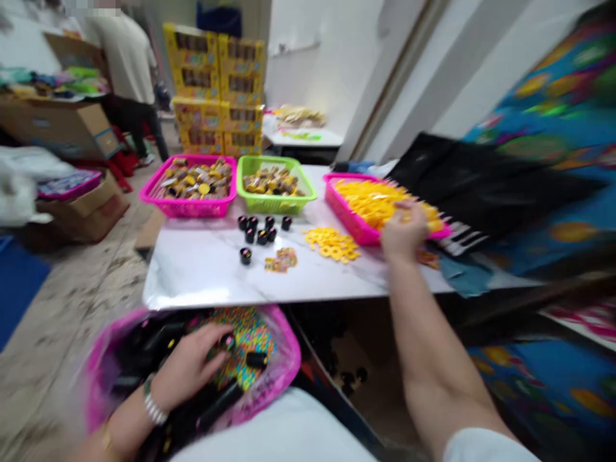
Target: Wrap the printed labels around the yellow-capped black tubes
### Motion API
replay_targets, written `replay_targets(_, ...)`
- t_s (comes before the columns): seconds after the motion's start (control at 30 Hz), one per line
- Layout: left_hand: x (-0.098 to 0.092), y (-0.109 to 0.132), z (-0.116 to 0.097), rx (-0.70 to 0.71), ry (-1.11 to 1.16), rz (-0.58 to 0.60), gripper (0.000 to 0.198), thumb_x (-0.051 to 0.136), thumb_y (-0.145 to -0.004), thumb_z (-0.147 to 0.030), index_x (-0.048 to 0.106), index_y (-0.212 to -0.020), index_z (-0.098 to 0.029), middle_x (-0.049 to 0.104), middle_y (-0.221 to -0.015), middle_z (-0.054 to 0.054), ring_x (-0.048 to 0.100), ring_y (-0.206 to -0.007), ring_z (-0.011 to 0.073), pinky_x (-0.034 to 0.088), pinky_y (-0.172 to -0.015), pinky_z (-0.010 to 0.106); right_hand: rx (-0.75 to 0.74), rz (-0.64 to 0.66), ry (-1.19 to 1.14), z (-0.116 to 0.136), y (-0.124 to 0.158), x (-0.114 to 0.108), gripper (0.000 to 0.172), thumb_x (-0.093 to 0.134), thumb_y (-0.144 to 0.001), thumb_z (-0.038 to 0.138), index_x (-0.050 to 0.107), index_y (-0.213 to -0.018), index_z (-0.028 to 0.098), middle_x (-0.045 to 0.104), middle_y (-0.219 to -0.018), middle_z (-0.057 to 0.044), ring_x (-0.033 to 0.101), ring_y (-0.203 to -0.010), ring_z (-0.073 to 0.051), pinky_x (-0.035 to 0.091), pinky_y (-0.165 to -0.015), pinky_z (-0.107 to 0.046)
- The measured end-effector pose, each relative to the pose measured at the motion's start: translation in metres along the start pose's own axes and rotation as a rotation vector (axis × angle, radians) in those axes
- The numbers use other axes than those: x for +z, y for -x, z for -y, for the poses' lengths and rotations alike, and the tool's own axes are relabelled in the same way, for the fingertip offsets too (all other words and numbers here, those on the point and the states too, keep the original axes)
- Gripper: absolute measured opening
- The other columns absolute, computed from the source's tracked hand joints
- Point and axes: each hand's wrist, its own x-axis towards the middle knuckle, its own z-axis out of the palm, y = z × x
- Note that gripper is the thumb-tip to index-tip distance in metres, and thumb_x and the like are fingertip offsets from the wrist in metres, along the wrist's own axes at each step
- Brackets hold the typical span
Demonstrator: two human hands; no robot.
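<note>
My left hand [199,359] reaches into a large pink basket [287,340] lined with plastic. Its fingers are closed on a small black cup [228,342] with a spot of pink at the top. Under the hand lie many tiny coloured beads [245,330] and several black cylinders [163,333]. My right hand [405,230] is at the near edge of a pink basket [359,226] heaped with yellow plastic pieces [368,202]. The fingers there are curled together; blur hides what they hold. Loose yellow rings [332,244] lie to its left on the white table [206,269].
Several black cups [262,230] and small printed labels [282,260] lie mid-table. Behind them stand a pink basket [188,208] and a green basket [276,204] of filled pieces. Stacked yellow boxes [216,90] rise behind. A person [128,58] stands back left. A black bag [457,179] lies right.
</note>
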Motion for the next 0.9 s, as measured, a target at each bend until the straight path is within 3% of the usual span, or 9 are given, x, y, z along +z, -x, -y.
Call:
replay_targets(0.07, -0.015, -0.001, -0.013, 0.035, 0.007, -0.074, 0.026, 0.055, -0.093, -0.024, 0.061, -0.117, -0.017, 0.070, -0.112, 0.009, 0.067, -0.103, 0.0184, 0.055, -0.094, 0.032, 0.006, 0.003, -0.199, 0.031, 0.040, -0.018, 0.037, 0.030, -0.096, 0.015, 0.063, -0.113, 0.011, 0.067, -0.110, -0.016, 0.065, -0.104, -0.024, 0.050, -0.095, -0.045)
replay_targets(0.13, -0.024, -0.002, -0.022, 0.031, -0.005, -0.149, 0.023, 0.062, -0.092, -0.029, 0.061, -0.110, -0.016, 0.068, -0.103, 0.007, 0.066, -0.096, 0.0172, 0.055, -0.087, 0.030, -0.014, 0.173, -0.520, 0.064, 0.088, -0.040, 0.023, 0.048, -0.097, 0.023, 0.066, -0.111, 0.019, 0.070, -0.105, -0.009, 0.069, -0.099, -0.022, 0.054, -0.095, -0.043)
replay_targets(0.2, -0.026, -0.001, -0.029, 0.010, -0.044, -0.182, 0.026, 0.067, -0.089, -0.035, 0.060, -0.104, -0.015, 0.065, -0.095, 0.005, 0.064, -0.089, 0.0166, 0.054, -0.080, 0.029, -0.021, 0.579, -0.734, 0.095, 0.141, -0.061, 0.012, 0.061, -0.093, 0.025, 0.072, -0.096, 0.028, 0.074, -0.092, -0.002, 0.071, -0.090, -0.021, 0.056, -0.093, -0.043)
replay_targets(0.27, -0.023, 0.002, -0.036, 0.010, -0.069, -0.185, 0.028, 0.070, -0.088, -0.038, 0.060, -0.100, -0.015, 0.063, -0.090, 0.003, 0.063, -0.085, 0.0160, 0.053, -0.075, 0.027, -0.029, 1.063, -0.959, 0.118, 0.192, -0.072, 0.023, 0.066, -0.088, 0.025, 0.072, -0.109, 0.032, 0.075, -0.103, -0.001, 0.072, -0.092, -0.022, 0.060, -0.089, -0.041)
replay_targets(0.37, -0.012, 0.009, -0.041, -0.002, -0.079, -0.199, 0.023, 0.069, -0.088, -0.035, 0.059, -0.097, -0.015, 0.063, -0.085, 0.002, 0.064, -0.080, 0.0152, 0.053, -0.073, 0.026, 0.125, 1.407, -1.200, 0.135, 0.246, -0.060, 0.040, 0.070, -0.083, 0.021, 0.067, -0.120, 0.036, 0.070, -0.118, 0.001, 0.072, -0.098, -0.022, 0.064, -0.083, -0.036)
replay_targets(0.5, -0.002, 0.013, -0.035, -0.010, -0.021, -0.270, 0.021, 0.068, -0.089, -0.028, 0.060, -0.103, -0.014, 0.065, -0.087, 0.003, 0.065, -0.082, 0.0154, 0.054, -0.075, 0.026, 0.203, 1.490, -1.242, 0.137, 0.258, -0.035, 0.041, 0.071, -0.082, 0.023, 0.064, -0.121, 0.035, 0.070, -0.119, 0.000, 0.071, -0.100, -0.020, 0.063, -0.081, -0.030)
replay_targets(0.6, 0.003, 0.015, -0.028, 0.013, 0.047, -0.282, 0.023, 0.066, -0.090, -0.026, 0.059, -0.108, -0.014, 0.068, -0.093, 0.005, 0.067, -0.086, 0.0158, 0.055, -0.079, 0.027, 0.054, 1.538, -1.180, 0.134, 0.243, -0.029, 0.042, 0.072, -0.083, 0.024, 0.065, -0.123, 0.033, 0.070, -0.119, -0.001, 0.072, -0.092, -0.018, 0.062, -0.081, -0.031)
replay_targets(0.73, 0.008, 0.015, -0.016, 0.019, 0.093, -0.255, 0.041, 0.063, -0.092, -0.026, 0.051, -0.128, -0.013, 0.067, -0.119, 0.012, 0.067, -0.105, 0.0184, 0.055, -0.092, 0.032, -0.261, 1.342, -0.917, 0.127, 0.223, -0.026, 0.039, 0.073, -0.084, 0.025, 0.068, -0.121, 0.032, 0.074, -0.111, -0.002, 0.071, -0.093, -0.022, 0.059, -0.085, -0.035)
replay_targets(0.9, 0.008, 0.016, -0.004, 0.003, 0.097, -0.235, 0.028, 0.060, -0.095, -0.031, 0.059, -0.117, -0.014, 0.070, -0.104, 0.009, 0.067, -0.096, 0.0190, 0.056, -0.087, 0.033, -0.398, 1.219, -0.838, 0.130, 0.199, -0.029, 0.034, 0.072, -0.084, 0.024, 0.068, -0.118, 0.032, 0.071, -0.111, -0.003, 0.068, -0.099, -0.022, 0.055, -0.089, -0.038)
